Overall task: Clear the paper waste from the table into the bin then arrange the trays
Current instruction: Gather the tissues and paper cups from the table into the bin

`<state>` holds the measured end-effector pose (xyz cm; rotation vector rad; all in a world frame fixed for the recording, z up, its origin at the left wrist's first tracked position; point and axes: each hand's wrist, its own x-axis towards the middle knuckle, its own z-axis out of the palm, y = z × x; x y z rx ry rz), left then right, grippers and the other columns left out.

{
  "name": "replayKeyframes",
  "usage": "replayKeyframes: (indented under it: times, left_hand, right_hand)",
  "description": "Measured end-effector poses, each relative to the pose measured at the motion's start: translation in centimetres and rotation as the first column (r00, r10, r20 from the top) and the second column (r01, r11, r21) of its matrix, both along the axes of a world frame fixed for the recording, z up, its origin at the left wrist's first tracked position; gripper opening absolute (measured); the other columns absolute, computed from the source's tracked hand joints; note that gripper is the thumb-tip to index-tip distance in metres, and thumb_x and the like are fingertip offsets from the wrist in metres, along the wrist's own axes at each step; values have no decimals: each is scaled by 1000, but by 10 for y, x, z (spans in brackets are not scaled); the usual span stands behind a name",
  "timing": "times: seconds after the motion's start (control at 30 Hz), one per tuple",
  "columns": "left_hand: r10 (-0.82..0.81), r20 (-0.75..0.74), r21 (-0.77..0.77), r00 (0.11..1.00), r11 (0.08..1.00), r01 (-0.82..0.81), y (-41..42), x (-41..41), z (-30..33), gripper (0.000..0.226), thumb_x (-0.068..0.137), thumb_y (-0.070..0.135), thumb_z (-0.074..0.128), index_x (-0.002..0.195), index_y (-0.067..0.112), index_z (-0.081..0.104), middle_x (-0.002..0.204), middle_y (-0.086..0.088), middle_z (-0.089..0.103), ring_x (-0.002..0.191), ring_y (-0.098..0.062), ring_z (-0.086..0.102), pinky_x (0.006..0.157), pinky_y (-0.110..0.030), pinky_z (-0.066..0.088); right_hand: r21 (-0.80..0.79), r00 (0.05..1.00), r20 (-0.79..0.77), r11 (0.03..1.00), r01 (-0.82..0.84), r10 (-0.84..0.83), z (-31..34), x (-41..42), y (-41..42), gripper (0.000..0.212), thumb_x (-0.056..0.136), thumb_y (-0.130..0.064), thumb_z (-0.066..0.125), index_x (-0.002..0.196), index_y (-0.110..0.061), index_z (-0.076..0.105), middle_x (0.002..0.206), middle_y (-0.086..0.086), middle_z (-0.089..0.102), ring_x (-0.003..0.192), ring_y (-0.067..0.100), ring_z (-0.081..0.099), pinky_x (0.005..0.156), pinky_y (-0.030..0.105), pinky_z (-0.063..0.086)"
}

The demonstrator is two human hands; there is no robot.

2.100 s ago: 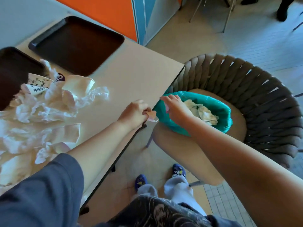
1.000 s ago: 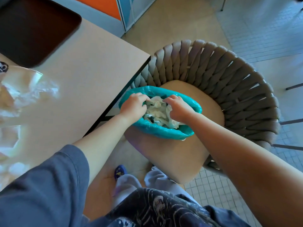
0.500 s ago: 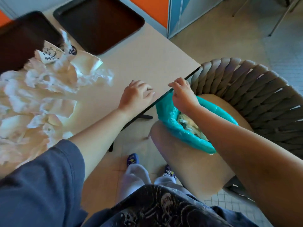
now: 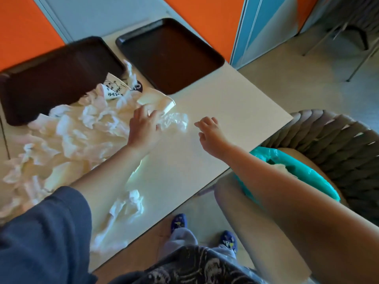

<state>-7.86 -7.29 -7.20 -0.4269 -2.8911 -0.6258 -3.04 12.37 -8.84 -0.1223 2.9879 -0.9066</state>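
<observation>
A big heap of crumpled white paper [image 4: 67, 140] covers the left half of the beige table [image 4: 215, 111]. My left hand [image 4: 143, 130] lies on the heap's right edge, fingers spread and touching a crumpled napkin [image 4: 174, 121]. Over the bare table, a little to the right of that napkin, hovers my right hand [image 4: 211, 132], fingers apart and holding nothing. Two dark brown trays stand at the back: one [image 4: 55, 78] partly under the paper, the other [image 4: 170, 54] empty. The bin with a teal bag [image 4: 303, 173] sits on a chair seat at the right, with paper inside.
A woven grey chair [image 4: 336, 140] holds the bin beside the table's right edge. A printed paper cup [image 4: 114, 89] lies among the waste. More crumpled paper [image 4: 127, 208] sits near the front edge. My feet show below on the floor.
Both hands left the bin and the table edge and moved left over the table toward the paper heap. The view swung left, showing both trays.
</observation>
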Motion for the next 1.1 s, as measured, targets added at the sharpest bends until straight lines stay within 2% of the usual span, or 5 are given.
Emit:
replayKeyframes:
  times: [0.2, 0.4, 0.67, 0.83, 1.1]
  left_hand:
    - [32, 161, -59, 986, 998, -23, -44, -41, -2, 42, 88, 36, 55, 128, 27, 50, 150, -14, 24, 136, -33, 20, 109, -43, 23]
    - [-19, 307, -101, 952, 994, 53, -63, -55, -10, 39, 92, 47, 43, 129, 38, 43, 143, -5, 33, 132, -29, 30, 106, -41, 26]
    - [-125, 318, 136, 940, 987, 85, -64, -68, -20, 38, 77, 38, 69, 104, 19, 51, 122, -8, 44, 113, -24, 41, 91, -31, 37]
    - [-95, 279, 163, 956, 985, 50, -55, -69, -21, 35, 75, 25, 74, 98, 12, 51, 117, -13, 43, 109, -28, 42, 86, -27, 36]
    - [-5, 301, 178, 953, 983, -51, -40, -57, -19, 42, 76, 26, 69, 107, 10, 47, 121, -17, 40, 112, -33, 36, 85, -30, 33]
  right_hand:
    - [161, 995, 75, 984, -76, 65, 0, -36, -49, 51, 91, -16, 52, 140, -21, 37, 151, 15, 23, 130, 40, 26, 106, 48, 28]
    - [267, 962, 222, 939, -216, 158, -10, -52, -83, 52, 93, -37, 48, 141, -40, 27, 158, 0, -2, 142, 37, -4, 112, 59, 12]
    - [138, 976, 196, 982, -126, 97, -20, -59, -91, 32, 90, -22, 56, 119, -9, 59, 123, 13, 50, 116, 32, 40, 99, 38, 36]
    - [181, 984, 169, 980, -82, 52, -24, -56, -77, 20, 87, -3, 49, 86, 4, 67, 98, 19, 57, 95, 33, 47, 81, 43, 43]
    - [172, 994, 110, 985, -12, -7, -27, -36, -47, 23, 77, 11, 46, 87, -2, 62, 94, 16, 59, 93, 32, 49, 76, 39, 44]
